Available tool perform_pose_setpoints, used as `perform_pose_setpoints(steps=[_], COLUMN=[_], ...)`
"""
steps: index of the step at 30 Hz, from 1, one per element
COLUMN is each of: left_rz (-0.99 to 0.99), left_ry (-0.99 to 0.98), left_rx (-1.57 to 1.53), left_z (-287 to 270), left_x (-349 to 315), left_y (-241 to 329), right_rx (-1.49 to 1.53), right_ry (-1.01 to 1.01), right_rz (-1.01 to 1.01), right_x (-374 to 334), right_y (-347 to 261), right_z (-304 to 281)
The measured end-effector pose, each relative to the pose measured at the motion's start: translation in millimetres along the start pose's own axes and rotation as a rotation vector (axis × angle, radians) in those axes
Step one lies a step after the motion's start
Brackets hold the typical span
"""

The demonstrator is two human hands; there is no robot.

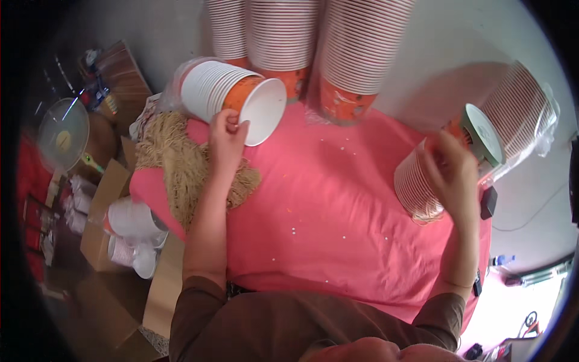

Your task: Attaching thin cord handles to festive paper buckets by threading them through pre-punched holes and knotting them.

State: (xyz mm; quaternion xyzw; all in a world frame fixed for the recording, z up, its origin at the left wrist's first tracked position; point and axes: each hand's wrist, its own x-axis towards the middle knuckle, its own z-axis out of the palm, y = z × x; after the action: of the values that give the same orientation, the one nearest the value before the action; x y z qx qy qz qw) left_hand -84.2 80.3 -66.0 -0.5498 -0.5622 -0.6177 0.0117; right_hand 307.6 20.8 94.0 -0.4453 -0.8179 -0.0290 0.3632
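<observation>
On the left, a nested stack of large orange-and-white paper tubs lies on its side, partly in clear plastic. The wide white mouth of its front tub faces right. Curled fingers of my left hand are closed at that tub's lower left rim. My right hand is bent over a shorter ribbed white stack, with thin tan strands at its lower end. The right fingertips are partly hidden and slightly blurred, so their grip is unclear. Just beyond that hand rests a green-rimmed tub.
Tall stacks of tubs stand along the wall at the back. Another wrapped stack leans at far right. A tan fringed cloth lies on the pink-covered table. Open cardboard boxes with white tubs sit at lower left.
</observation>
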Motion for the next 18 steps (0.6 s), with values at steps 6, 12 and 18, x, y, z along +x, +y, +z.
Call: perform_pose_setpoints(steps=[6, 12, 18], left_rz=[0.008, 0.018, -0.329], left_ry=[-0.061, -0.09, -0.197], left_rx=[0.191, 0.107, -0.5], left_z=[-5, -3, -6], left_x=[0, -7, -11], left_y=[18, 37, 62], right_rx=[0.144, 0.277, 0.195], right_ry=[-0.288, -0.304, -0.12], right_rz=[-0.075, -0.224, -0.404], right_x=[3, 2, 5], right_y=[-20, -27, -36], right_z=[81, 141, 139])
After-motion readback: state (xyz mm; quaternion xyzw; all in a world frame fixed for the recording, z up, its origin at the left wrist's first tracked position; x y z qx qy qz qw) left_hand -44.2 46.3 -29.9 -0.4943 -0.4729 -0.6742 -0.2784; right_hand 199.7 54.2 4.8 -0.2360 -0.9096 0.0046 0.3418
